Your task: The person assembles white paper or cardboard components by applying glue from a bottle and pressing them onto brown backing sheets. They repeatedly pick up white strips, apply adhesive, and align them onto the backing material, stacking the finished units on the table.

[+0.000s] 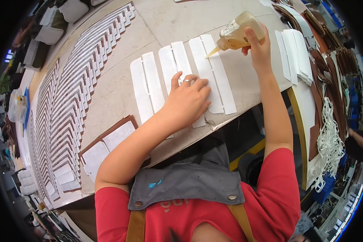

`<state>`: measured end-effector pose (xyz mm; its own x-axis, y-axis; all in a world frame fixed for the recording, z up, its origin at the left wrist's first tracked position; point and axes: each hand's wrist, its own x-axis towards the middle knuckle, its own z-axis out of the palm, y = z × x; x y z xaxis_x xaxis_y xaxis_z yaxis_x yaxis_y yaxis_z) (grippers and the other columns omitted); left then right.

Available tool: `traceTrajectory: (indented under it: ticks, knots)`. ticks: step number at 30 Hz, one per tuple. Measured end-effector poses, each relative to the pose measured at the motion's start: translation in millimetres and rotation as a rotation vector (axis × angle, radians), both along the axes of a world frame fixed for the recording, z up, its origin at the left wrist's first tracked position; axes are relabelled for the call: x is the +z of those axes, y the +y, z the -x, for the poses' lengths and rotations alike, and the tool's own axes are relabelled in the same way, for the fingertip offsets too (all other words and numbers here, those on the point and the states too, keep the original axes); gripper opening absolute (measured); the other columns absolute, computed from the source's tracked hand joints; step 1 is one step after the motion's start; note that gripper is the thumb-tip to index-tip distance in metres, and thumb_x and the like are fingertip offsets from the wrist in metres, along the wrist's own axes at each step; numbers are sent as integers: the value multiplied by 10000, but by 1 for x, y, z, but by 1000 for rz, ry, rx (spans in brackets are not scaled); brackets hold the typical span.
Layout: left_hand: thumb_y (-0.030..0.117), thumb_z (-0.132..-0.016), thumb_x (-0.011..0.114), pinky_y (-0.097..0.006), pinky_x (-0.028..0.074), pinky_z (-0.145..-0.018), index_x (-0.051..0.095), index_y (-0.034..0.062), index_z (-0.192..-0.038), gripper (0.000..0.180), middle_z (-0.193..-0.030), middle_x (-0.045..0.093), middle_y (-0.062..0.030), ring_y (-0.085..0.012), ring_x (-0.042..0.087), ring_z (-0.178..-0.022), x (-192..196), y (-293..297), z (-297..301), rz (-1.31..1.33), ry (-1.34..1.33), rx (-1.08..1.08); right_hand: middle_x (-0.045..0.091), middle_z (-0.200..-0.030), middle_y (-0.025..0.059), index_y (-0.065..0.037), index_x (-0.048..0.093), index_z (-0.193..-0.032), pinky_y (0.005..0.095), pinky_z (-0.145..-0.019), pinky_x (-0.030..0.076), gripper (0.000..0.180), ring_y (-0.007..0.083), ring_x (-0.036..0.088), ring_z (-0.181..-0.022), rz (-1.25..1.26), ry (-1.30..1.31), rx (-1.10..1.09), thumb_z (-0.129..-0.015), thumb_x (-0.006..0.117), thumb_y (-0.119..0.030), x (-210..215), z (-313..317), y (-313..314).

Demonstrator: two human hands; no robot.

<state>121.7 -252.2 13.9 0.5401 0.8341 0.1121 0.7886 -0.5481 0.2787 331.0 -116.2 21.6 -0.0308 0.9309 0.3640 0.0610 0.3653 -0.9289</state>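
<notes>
On white strips (177, 68), left hand (187, 101) presses flat, right hand (257, 42) tilts glue bottle (238, 33).

a translucent, glossy plastic bottle (237, 33) with amber liquid is seen. the white strips (211, 76) look matt and paper-like. the counter (113, 92) appears dull, smudged and slightly rough. the grey apron (185, 181) is matt cloth with metal studs.

Three slotted strips (177, 76) lie side by side on the tabletop (117, 92) before the person. The left hand (186, 103) rests on the middle strip; the right hand (259, 44) holds a squeeze bottle (234, 34) over the rightmost one. Rows of overlapping strips (68, 105) run along the left. A stack of strips (295, 54) lies right of the bottle.
</notes>
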Motion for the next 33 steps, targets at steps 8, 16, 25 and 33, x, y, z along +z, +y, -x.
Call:
traceTrajectory:
  ticks: [8,16,25,33]
  knots:
    - [215,-817,558,-504,176,-1026,571,76,-1020,247,-1177,518,-55,-255,426,-1164,2,1,-2,17,-6,5,529,-748,25,-33,463,-1115,167,-375,360,592,48,450,-455,54,38,45,-762,669,-462,1,-14,-34]
    - [219,-806,578,-529,191,-1010,571,51,-1010,265,-1146,533,-79,-266,457,-1135,1,1,-1,-31,-33,-23,531,-785,18,-46,472,-1144,168,-367,347,627,56,482,-502,128,82,91,-757,650,-507,-3,-30,-73]
    - [208,-819,564,-495,172,-1021,578,73,-1022,244,-1158,531,-58,-234,440,-1145,2,0,-3,-21,0,1,583,-876,21,-73,512,-1080,213,-463,425,570,89,547,-642,260,550,68,-772,612,-542,-3,-30,-47]
    - [222,-820,557,-499,175,-1022,580,70,-1025,256,-1173,525,-50,-241,436,-1150,-1,0,-3,-16,-1,9,567,-811,50,-23,479,-1016,200,-439,418,536,97,514,-515,-17,79,-12,-758,679,-449,3,4,35]
